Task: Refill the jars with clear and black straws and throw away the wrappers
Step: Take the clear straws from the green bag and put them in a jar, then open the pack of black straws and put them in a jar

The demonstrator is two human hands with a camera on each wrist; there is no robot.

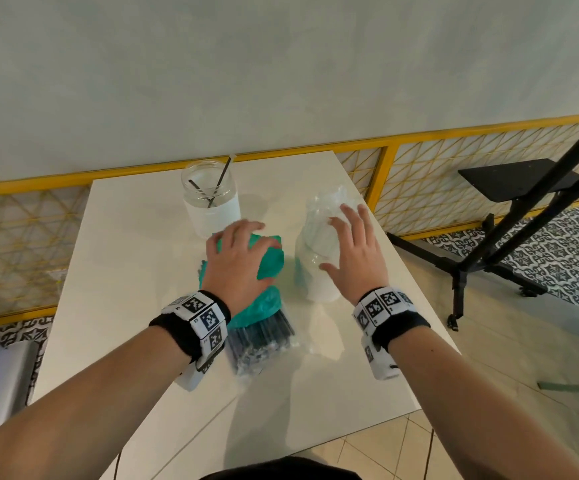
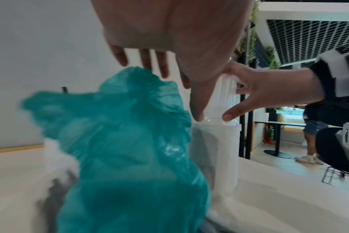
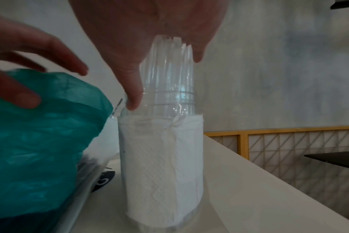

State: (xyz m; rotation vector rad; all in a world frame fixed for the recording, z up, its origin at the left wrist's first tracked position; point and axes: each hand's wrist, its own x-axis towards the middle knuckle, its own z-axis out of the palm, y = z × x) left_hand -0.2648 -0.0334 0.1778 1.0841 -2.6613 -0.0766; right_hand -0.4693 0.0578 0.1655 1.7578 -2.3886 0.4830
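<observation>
Your left hand [image 1: 238, 259] is over the teal plastic bag [image 1: 270, 261] with fingers spread and relaxed, gripping nothing, and this bag lies on the packet of black straws [image 1: 262, 337] on the white table [image 1: 125, 271]. Just right of the bag, your right hand [image 1: 355, 251] is wide open at the clear straws [image 3: 167, 71] standing in the paper-lined jar [image 3: 161, 165]. Behind the bag stands a second jar [image 1: 212, 202] holding two black straws.

My left hand [image 2: 169, 31] is spread wide just above a crumpled green plastic bag [image 2: 125, 141] on the white table [image 2: 289, 208], and next to it my right hand [image 2: 269, 88] reaches round the clear straws [image 2: 227, 94] standing in a jar [image 2: 219, 149] lined with white paper.
</observation>
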